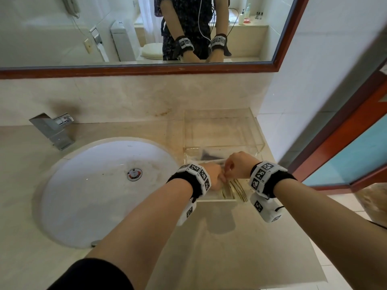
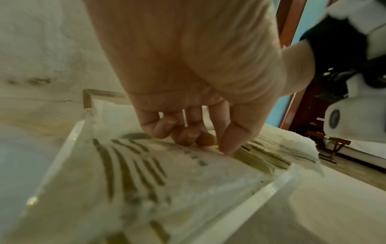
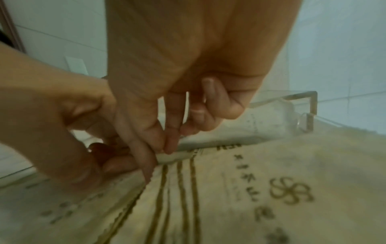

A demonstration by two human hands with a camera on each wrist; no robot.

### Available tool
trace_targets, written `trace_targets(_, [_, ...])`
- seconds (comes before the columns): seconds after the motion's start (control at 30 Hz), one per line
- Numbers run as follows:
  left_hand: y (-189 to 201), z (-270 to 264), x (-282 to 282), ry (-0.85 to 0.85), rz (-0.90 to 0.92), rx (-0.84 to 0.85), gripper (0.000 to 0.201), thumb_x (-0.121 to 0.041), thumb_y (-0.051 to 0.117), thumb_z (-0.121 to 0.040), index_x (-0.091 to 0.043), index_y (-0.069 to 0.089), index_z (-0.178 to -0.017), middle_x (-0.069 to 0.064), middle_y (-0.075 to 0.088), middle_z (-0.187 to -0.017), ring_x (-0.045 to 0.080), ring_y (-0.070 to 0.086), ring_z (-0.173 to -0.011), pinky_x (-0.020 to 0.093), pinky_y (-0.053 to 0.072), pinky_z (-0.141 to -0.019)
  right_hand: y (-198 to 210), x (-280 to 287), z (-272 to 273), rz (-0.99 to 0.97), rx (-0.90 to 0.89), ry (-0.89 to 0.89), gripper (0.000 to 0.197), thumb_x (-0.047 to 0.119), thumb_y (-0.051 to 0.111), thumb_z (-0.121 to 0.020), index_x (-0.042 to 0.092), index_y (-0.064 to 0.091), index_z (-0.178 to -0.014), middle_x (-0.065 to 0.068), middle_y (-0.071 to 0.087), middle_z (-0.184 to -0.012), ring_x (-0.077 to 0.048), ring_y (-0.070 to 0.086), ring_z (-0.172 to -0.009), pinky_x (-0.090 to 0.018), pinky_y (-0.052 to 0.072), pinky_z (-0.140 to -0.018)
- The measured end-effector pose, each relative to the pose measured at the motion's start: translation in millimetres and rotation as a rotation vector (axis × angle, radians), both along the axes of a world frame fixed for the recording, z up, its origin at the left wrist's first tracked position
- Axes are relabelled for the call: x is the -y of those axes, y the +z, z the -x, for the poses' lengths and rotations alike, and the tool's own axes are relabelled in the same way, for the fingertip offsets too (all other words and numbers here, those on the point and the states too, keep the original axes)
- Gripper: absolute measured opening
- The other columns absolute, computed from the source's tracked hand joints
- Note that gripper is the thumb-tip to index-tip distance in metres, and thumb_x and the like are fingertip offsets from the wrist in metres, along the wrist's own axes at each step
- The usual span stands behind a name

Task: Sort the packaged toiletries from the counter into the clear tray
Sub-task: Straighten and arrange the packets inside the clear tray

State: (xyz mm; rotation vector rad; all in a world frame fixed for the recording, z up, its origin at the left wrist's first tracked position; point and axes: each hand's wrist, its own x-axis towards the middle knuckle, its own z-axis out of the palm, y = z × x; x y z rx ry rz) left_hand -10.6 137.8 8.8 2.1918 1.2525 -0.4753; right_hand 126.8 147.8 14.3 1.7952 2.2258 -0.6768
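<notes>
The white packet [image 3: 261, 189] in the lower right of the right wrist view carries a gold pinwheel-like emblem, gold stripes and a column of dark characters, too blurred to read. Its upper edge shows capital letters, also illegible. In the left wrist view, the packet in the centre has equally unreadable small print. The wristbands [image 1: 262, 174] in the head view bear black-and-white square marker codes.
</notes>
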Motion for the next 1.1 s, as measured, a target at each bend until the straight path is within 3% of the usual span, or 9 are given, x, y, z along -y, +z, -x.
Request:
trace_targets(0.1, [-6.0, -3.7, 0.9, -0.032, 0.007, -0.028, 0.037, -0.020, 0.051, -0.085, -0.028, 0.065, -0.118, 0.000, 0.066, -0.121, 0.026, 0.061, -0.107, 0.039, 0.049, -0.098, 3.7, 3.1, -6.7, 0.033, -0.030, 0.001, 0.021, 0.035, 0.065, -0.079, 0.018, 0.075, -0.088, -0.002, 0.070, -0.090, -0.021, 0.064, -0.084, -0.030, 0.052, -0.079])
trace_targets(0.23, [-5.9, -9.1, -1.0, 0.030, -0.025, 0.008, 0.029, -0.030, 0.053, -0.086, -0.020, 0.069, -0.108, 0.004, 0.070, -0.105, 0.025, 0.065, -0.088, 0.035, 0.055, -0.079, 2.3, 5.8, -12.9, 0.101, 0.039, 0.024, 0.017, 0.033, 0.067, -0.076, 0.024, 0.074, -0.088, 0.001, 0.070, -0.091, -0.019, 0.063, -0.084, -0.029, 0.054, -0.082])
trace_targets(0.4, [-11.1, -11.1, -6.3, 0.109, -0.011, 0.135, 0.037, -0.046, 0.069, -0.078, -0.014, 0.073, -0.097, -0.001, 0.067, -0.089, 0.017, 0.057, -0.072, 0.027, 0.043, -0.065, 1.7, 5.2, -26.8, 0.134, 0.067, -0.002, 0.022, 0.029, 0.072, -0.074, 0.025, 0.069, -0.096, 0.005, 0.066, -0.094, -0.018, 0.064, -0.090, -0.030, 0.054, -0.086])
trace_targets(0.5, [-13.7, -16.4, -4.9, 0.093, -0.023, 0.107, 0.040, -0.051, 0.069, -0.077, -0.016, 0.074, -0.096, -0.004, 0.065, -0.082, 0.018, 0.058, -0.071, 0.029, 0.045, -0.065, -0.3, 4.7, -34.2, 0.125, 0.076, -0.017, 0.022, 0.025, 0.073, -0.074, 0.024, 0.068, -0.096, 0.004, 0.063, -0.093, -0.017, 0.060, -0.087, -0.028, 0.051, -0.083])
trace_targets(0.63, [-14.1, -25.3, -1.9, 0.041, -0.062, -0.037, 0.057, -0.066, 0.058, -0.077, -0.015, 0.073, -0.096, 0.002, 0.070, -0.086, 0.022, 0.065, -0.078, 0.034, 0.056, -0.077, 0.2, 5.5, -36.7, 0.115, 0.050, -0.043, 0.009, 0.022, 0.070, -0.078, 0.026, 0.063, -0.074, 0.000, 0.066, -0.092, -0.021, 0.064, -0.089, -0.029, 0.053, -0.081])
trace_targets(0.8, [-10.6, -28.2, 0.1, 0.065, -0.082, -0.052, 0.055, -0.066, 0.056, -0.079, -0.012, 0.064, -0.081, 0.006, 0.064, -0.080, 0.022, 0.055, -0.072, 0.034, 0.049, -0.074, 6.2, 4.4, -35.4, 0.016, 0.036, -0.087, 0.017, 0.020, 0.056, -0.085, 0.018, 0.069, -0.096, -0.007, 0.070, -0.101, -0.026, 0.067, -0.093, -0.035, 0.056, -0.083])
trace_targets(0.93, [-10.4, -24.0, 1.6, 0.073, -0.054, -0.017, 0.049, -0.062, 0.056, -0.081, -0.017, 0.054, -0.060, -0.004, 0.050, -0.062, 0.020, 0.053, -0.069, 0.031, 0.045, -0.070, 6.9, 8.4, -32.1, 0.020, 0.084, -0.102, 0.024, 0.022, 0.051, -0.089, 0.019, 0.069, -0.104, -0.006, 0.069, -0.107, -0.026, 0.066, -0.096, -0.039, 0.055, -0.088])
trace_targets(1.03, [-7.0, -15.2, -1.5, 0.139, -0.098, 0.104, 0.021, -0.037, 0.052, -0.091, -0.022, 0.062, -0.081, 0.001, 0.061, -0.078, 0.024, 0.060, -0.076, 0.031, 0.047, -0.069, 8.4, 11.6, -27.8, -0.019, 0.057, -0.113, 0.029, 0.022, 0.045, -0.091, 0.021, 0.070, -0.107, -0.005, 0.069, -0.109, -0.025, 0.065, -0.097, -0.038, 0.054, -0.089])
trace_targets(1.1, [-5.2, -7.2, -6.2, 0.180, -0.168, 0.071, 0.027, -0.024, 0.043, -0.094, -0.012, 0.067, -0.097, 0.011, 0.067, -0.098, 0.031, 0.065, -0.088, 0.035, 0.050, -0.074, 9.5, 13.2, -21.9, -0.019, 0.023, -0.101, 0.032, 0.020, 0.043, -0.094, 0.023, 0.070, -0.111, -0.005, 0.068, -0.113, -0.026, 0.064, -0.100, -0.038, 0.053, -0.092])
